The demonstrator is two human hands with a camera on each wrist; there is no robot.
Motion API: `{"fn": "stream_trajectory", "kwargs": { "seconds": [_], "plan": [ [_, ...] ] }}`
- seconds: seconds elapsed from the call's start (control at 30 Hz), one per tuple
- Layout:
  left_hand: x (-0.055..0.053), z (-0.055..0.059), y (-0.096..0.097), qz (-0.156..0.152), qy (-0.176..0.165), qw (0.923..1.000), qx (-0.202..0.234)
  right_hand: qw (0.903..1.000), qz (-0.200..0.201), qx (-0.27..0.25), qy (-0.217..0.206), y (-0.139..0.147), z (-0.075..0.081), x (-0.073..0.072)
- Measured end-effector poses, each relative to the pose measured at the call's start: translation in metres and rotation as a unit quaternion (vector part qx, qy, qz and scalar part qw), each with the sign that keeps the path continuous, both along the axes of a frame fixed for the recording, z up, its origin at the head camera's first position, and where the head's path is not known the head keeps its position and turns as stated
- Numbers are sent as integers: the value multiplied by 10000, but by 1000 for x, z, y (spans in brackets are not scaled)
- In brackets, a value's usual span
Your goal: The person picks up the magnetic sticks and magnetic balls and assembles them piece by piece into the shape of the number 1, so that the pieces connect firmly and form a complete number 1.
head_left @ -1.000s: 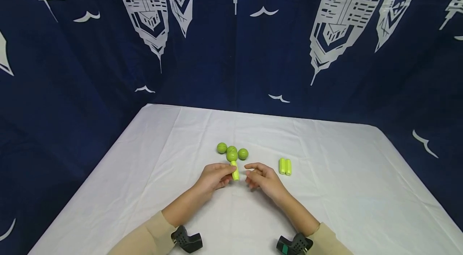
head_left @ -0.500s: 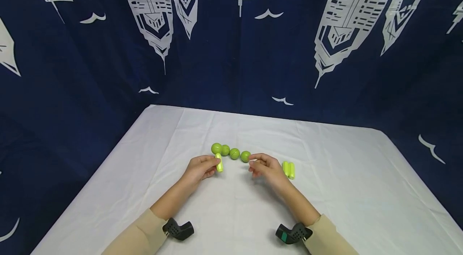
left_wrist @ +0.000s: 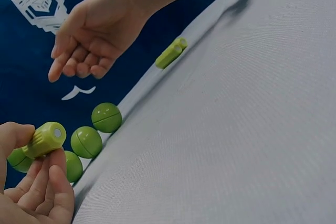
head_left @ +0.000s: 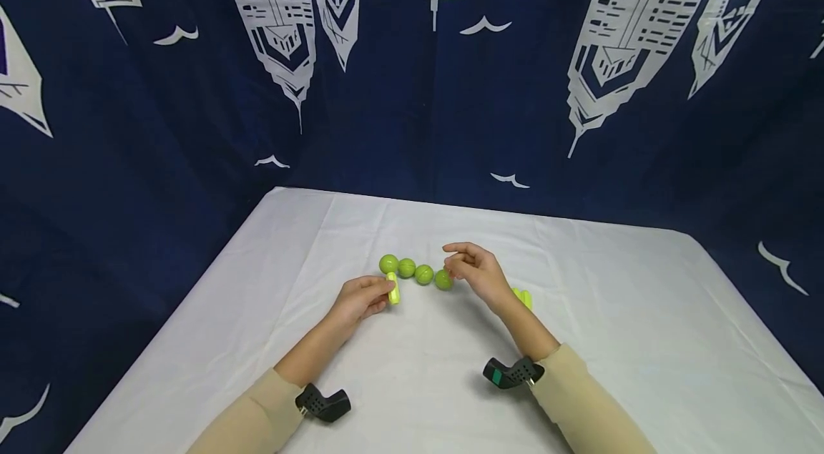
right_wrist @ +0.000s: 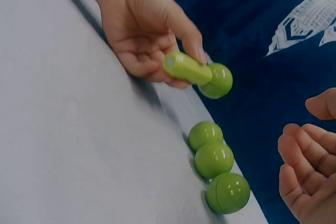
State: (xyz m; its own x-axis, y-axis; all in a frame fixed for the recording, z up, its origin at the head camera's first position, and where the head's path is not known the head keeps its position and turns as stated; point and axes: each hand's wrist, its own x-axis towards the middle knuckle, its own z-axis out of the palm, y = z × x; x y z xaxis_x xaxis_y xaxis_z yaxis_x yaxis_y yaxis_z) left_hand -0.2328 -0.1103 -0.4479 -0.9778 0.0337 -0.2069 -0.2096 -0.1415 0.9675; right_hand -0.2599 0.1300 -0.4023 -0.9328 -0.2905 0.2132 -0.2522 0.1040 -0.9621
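My left hand (head_left: 362, 299) pinches a short yellow-green rod (head_left: 393, 289) between thumb and fingers. A green ball (right_wrist: 218, 81) sits on the rod's far end, and a small grey disc shows on its other end in the left wrist view. Three more green balls (head_left: 423, 274) lie in a slanting row on the table to the right of the held one. Beside the rightmost ball (left_wrist: 106, 117) is my right hand (head_left: 478, 272), raised with fingers loosely bent and nothing in it. Whether it touches that ball cannot be told from the head view; the left wrist view shows a gap.
Two more yellow-green rods (left_wrist: 171, 53) lie side by side on the white-covered table (head_left: 611, 339), partly behind my right forearm in the head view. A dark blue curtain (head_left: 386, 104) with white building prints hangs behind the table's far edge.
My left hand has carried the rod and its ball leftward, away from the other balls. My right hand has moved forward, up to the row's right end. The head view has shifted slightly.
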Motion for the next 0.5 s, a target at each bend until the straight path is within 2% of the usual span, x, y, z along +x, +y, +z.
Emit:
{"fn": "stream_trajectory", "kwargs": {
  "seconds": [0.1,0.3,0.4,0.5],
  "plan": [
    [0,-1,0,-13,-38,10000,44,9999,-38,126,57,-2,-3,-9],
    [-2,-2,-1,-49,-35,9999,98,9956,-330,780,406,-13,-8,-23],
    [-2,-3,-3,-96,-28,9999,126,9911,-234,1196,535,-22,-11,-30],
    [-2,-3,-3,-132,22,9998,156,9816,-43,1756,755,-30,-12,-33]
  ]
}}
